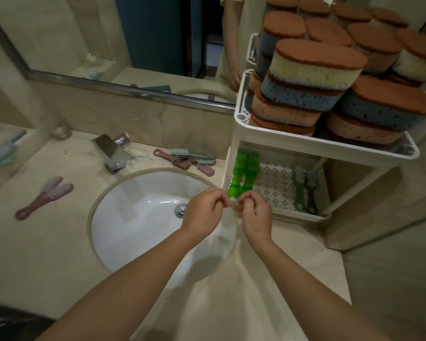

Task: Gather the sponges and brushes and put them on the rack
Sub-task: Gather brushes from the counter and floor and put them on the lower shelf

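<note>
Brushes going onto the rack's lower tier, more waiting on the desk

The desk (47, 242) carries pink brushes (44, 198) left of the sink (138, 217) and a mixed bunch (187, 159) behind it. The rack (305, 143) holds stacked sponges (315, 62) on top, with green brushes (244, 173) and grey brushes (304, 190) below. The left hand (203, 210) and right hand (255, 212), fingers curled, seem to pinch the green handle ends. Next is probably letting go and reaching for the pink pair.

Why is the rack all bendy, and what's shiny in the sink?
Head view: the wide lens bends the rack and mirror frame; the shine is glare on the sink; light is dim, yellowish; the pale thing pinched by left hand and right hand looks blurred.
</note>
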A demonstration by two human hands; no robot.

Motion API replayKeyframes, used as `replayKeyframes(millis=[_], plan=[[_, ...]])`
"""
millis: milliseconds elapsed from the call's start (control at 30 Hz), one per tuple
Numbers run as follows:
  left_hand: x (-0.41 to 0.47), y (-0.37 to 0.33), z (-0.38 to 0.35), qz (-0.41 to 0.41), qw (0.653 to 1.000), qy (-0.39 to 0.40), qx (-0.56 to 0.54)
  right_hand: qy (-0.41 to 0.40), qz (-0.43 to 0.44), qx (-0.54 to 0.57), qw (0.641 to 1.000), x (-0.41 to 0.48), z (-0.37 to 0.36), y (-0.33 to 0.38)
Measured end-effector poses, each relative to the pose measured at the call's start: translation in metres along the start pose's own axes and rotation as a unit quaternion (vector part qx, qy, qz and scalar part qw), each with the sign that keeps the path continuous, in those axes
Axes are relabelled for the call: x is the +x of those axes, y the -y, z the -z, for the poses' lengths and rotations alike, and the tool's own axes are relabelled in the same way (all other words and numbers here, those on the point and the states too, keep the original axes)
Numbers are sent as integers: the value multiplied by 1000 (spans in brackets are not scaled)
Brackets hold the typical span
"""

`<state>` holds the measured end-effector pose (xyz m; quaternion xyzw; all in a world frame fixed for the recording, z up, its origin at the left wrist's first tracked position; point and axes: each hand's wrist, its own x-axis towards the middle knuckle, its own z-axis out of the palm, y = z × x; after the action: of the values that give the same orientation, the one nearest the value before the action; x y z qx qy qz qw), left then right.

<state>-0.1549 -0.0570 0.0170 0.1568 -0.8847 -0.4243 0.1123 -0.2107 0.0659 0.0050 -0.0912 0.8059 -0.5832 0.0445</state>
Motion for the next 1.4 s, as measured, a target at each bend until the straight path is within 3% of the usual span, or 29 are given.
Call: replayKeyframes(millis=[67,200,333,567,700,867,1033,1167,1267,1400], plan=[[1,14,16,27,1000,-15,1,57,1,8,998,-6,-18,5],[15,40,48,56,998,-30,6,180,74,-108,975,-5,-54,15],[43,62,74,69,997,-40,4,226,74,-181,954,18,-94,27],[115,103,96,69,995,0,71,116,-140,-144,973,94,-143,31],[153,114,84,30,992,1,124,76,-193,-162,965,128,-162,17],[187,123,58,-29,965,35,259,20,-190,-163,968,149,-171,2],[204,136,35,-7,947,52,317,-32,-143,-120,982,150,-170,-6],[206,147,35,-5,954,35,298,-45,-113,-134,984,149,-167,-11],[197,152,44,-11,971,-27,238,-59,-104,-124,985,149,-167,-12],[180,161,52,63,983,-102,137,-33,-76,-150,985,150,-178,-11]])
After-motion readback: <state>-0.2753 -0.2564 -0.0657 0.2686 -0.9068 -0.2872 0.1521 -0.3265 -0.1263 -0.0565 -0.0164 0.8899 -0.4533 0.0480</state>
